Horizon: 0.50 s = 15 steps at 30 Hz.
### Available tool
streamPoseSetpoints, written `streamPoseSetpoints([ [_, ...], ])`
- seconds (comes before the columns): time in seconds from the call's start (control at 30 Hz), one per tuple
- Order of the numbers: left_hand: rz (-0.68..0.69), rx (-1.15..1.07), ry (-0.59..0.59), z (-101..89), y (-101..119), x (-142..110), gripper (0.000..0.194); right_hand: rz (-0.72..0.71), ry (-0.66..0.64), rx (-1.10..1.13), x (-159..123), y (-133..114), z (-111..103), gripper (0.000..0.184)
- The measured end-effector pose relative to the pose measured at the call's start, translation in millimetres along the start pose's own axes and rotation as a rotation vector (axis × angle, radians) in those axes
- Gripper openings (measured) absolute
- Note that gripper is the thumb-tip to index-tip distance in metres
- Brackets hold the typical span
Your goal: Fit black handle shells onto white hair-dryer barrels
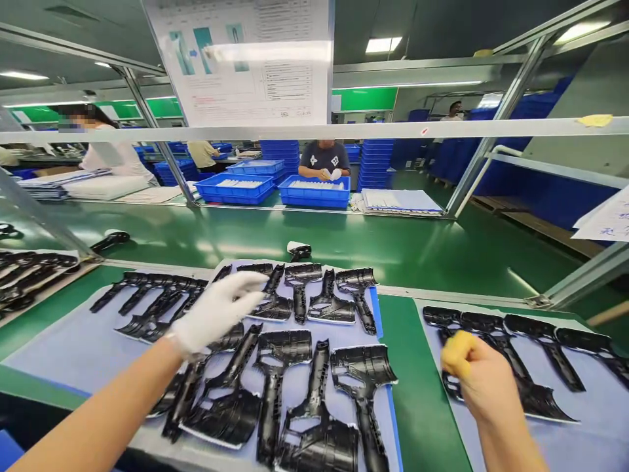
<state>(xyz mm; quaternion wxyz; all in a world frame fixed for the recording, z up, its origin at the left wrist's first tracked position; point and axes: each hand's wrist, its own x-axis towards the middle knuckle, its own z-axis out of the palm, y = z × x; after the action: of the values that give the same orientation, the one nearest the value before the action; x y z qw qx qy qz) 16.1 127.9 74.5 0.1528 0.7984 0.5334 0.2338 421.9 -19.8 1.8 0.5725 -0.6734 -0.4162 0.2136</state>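
Note:
My left hand (221,311), in a white glove, reaches over the middle sheet with its fingers stretched out and nothing in them. Beneath and beside it lie rows of black plastic pistol-shaped housing halves (282,354), their ribbed insides facing up and their handles pointing in alternating directions. My right hand (479,370), with yellow covers on its fingertips, is closed above the right sheet (580,432). Whatever its fingers hold is hidden. Around that hand are more black housing halves (550,354), one partly covered by the fingers.
A metal frame rail (393,129) crosses ahead, with an instruction sheet (246,65) hanging above. Beyond it a green conveyor (344,229) carries a few parts. Blue bins (314,196) stand on the far side, where a person (324,158) handles a white piece.

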Motion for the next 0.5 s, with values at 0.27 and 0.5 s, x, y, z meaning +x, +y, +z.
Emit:
streamPoseSetpoints([
  [0.27,0.520,0.469,-0.407,100.1,84.1,76.7,0.037,0.021,-0.520,-0.540,77.1,-12.2,87.3,0.024],
  [0.5,0.610,0.641,-0.462,120.0,93.3,88.4,0.044,0.001,-0.627,-0.888,86.7,-24.4,116.0,0.030],
])
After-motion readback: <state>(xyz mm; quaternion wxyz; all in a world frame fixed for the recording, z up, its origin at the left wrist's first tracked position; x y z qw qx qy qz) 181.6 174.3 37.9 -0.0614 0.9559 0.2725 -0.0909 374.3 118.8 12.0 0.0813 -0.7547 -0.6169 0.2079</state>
